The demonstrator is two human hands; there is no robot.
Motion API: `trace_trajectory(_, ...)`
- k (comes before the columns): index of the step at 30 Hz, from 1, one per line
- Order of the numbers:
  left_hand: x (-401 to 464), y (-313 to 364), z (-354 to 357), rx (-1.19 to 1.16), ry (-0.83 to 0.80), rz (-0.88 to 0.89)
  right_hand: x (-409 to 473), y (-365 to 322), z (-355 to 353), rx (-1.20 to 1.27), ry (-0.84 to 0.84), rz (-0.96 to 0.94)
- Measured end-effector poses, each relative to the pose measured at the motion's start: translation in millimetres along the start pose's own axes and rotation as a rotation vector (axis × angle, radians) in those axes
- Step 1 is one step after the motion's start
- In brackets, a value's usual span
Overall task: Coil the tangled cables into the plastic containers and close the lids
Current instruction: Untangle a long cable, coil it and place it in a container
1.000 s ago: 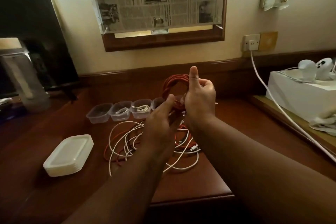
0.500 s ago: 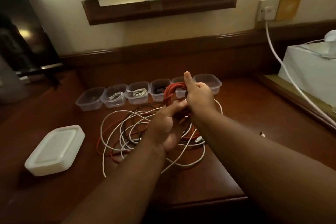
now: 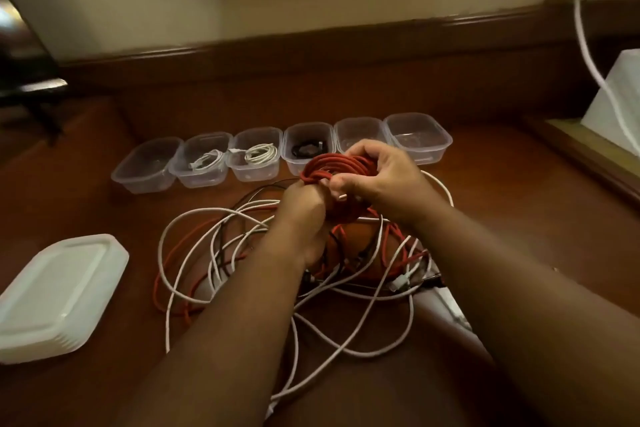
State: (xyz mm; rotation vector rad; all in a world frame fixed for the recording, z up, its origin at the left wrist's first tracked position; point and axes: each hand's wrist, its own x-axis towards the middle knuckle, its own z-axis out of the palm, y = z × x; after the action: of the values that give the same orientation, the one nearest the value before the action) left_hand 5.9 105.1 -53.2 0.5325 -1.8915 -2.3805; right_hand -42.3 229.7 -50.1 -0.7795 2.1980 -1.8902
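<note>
Both hands hold a coiled red cable (image 3: 334, 166) above the table. My right hand (image 3: 384, 180) grips the coil's right side, and my left hand (image 3: 304, 208) pinches its lower left. Under them lies a tangle of white, red and black cables (image 3: 221, 243). A row of several clear plastic containers (image 3: 147, 166) stands behind, all without lids. Two hold coiled white cables (image 3: 261, 152), one holds a black cable (image 3: 306, 149). The rightmost container (image 3: 420, 135) and the leftmost look empty. A stack of white lids (image 3: 57, 295) sits at the left.
A white cord (image 3: 588, 55) hangs from a wall socket at the upper right past a white box (image 3: 620, 97) on a raised ledge. A wooden rail runs along the wall behind the containers. A dark object stands at the far left.
The red coil has come down from in front of the wall to just above the containers. My head has tilted down, so the table fills the view.
</note>
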Motion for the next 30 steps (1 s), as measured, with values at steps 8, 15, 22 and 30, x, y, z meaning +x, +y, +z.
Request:
trace_trajectory(8, 17, -15, -4, 0.087, -0.143, -0.041, 5, 32, -21, -0.195, 0.090, 0.031)
trace_trajectory(15, 25, -17, -22, 0.390, -0.175, 0.019, 1, 38, -20, -0.664, 0.160, -0.093)
trace_trajectory(22, 23, -18, -18, 0.254, -0.013, 0.115, 10, 52, -25, -0.649, 0.284, -0.116)
trace_trajectory(30, 20, -21, -18, 0.360, -0.130, 0.116, 9, 49, -29, -0.325, 0.356, 0.060)
